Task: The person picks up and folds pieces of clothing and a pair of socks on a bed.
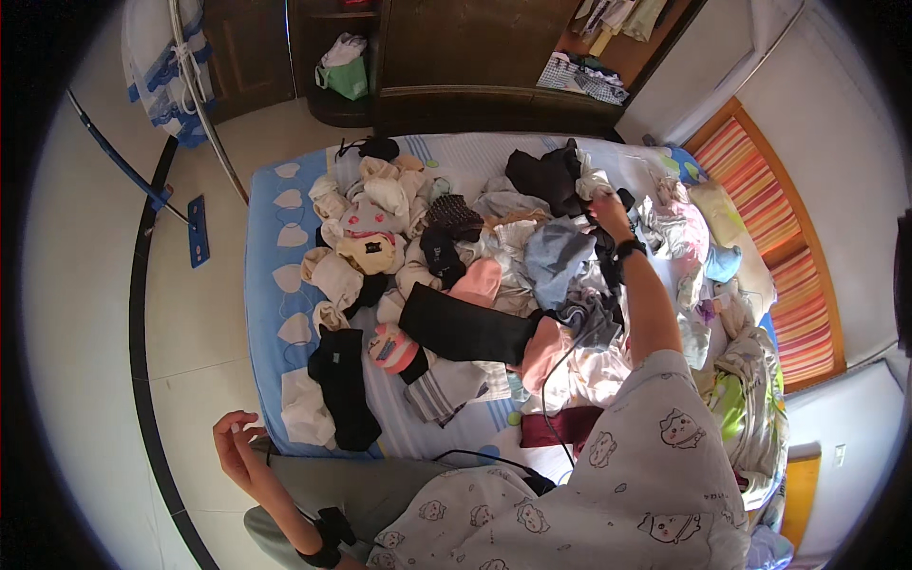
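Observation:
My right hand [610, 213] reaches across the pile of clothes to its far right part. Its fingers are curled in at a small bunched white cloth [593, 180], whose kind I cannot make out. A crumpled black garment [540, 179] lies just left of that hand. Nearer to me are a grey-blue garment [557, 258] and a long folded black cloth [465, 325]. My left hand [239, 454] hangs beyond the bed's near left corner, holding nothing, its fingers loosely bent and apart. A black band is on each wrist.
Socks and small clothes cover the bed [268, 249], including a black sock-like piece [344, 389] at left. More clothes [750, 399] heap along the right edge. A dark cable [551, 370] runs over the pile. Behind stands a dark wardrobe [465, 57]; a metal pole [211, 123] is at left.

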The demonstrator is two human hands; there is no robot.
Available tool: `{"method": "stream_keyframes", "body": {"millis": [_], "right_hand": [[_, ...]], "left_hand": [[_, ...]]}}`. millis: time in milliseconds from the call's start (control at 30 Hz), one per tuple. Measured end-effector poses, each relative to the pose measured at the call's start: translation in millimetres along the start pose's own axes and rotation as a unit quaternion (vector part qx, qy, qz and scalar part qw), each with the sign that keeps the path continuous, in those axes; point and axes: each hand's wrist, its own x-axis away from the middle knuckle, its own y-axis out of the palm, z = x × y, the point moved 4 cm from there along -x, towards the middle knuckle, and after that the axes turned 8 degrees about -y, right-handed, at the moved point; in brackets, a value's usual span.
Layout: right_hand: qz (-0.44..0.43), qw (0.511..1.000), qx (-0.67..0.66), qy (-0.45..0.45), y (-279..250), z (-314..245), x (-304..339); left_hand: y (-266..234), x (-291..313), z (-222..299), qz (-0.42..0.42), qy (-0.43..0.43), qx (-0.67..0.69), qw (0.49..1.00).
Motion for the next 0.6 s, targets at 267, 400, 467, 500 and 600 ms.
{"method": "stream_keyframes", "body": {"millis": [267, 400, 467, 500, 600], "right_hand": [[-0.058, 0.956, 0.208, 0.199, 0.4, -5.0, 101.7], [0.003, 0.959, 0.224, 0.175, -34.0, 10.2, 97.8], [0.029, 0.948, 0.306, 0.083, -31.0, -0.4, 92.9], [0.102, 0.961, 0.258, 0.001, -53.4, -3.1, 90.5], [0.147, 0.986, 0.032, 0.07, -44.0, -58.6, 86.1]], "left_hand": [[-9.7, 7.1, -0.6, 0.012, 0.002, -0.004, 1.0], [3.1, 4.7, 4.2, -0.018, -0.002, 0.008, 1.0], [-1.0, 5.7, 5.5, -0.017, -0.01, 0.003, 1.0], [-1.0, 4.0, 7.4, -0.022, 0.0, 0.019, 1.0], [-5.0, 7.5, 7.8, -0.012, 0.01, 0.011, 1.0]]}}
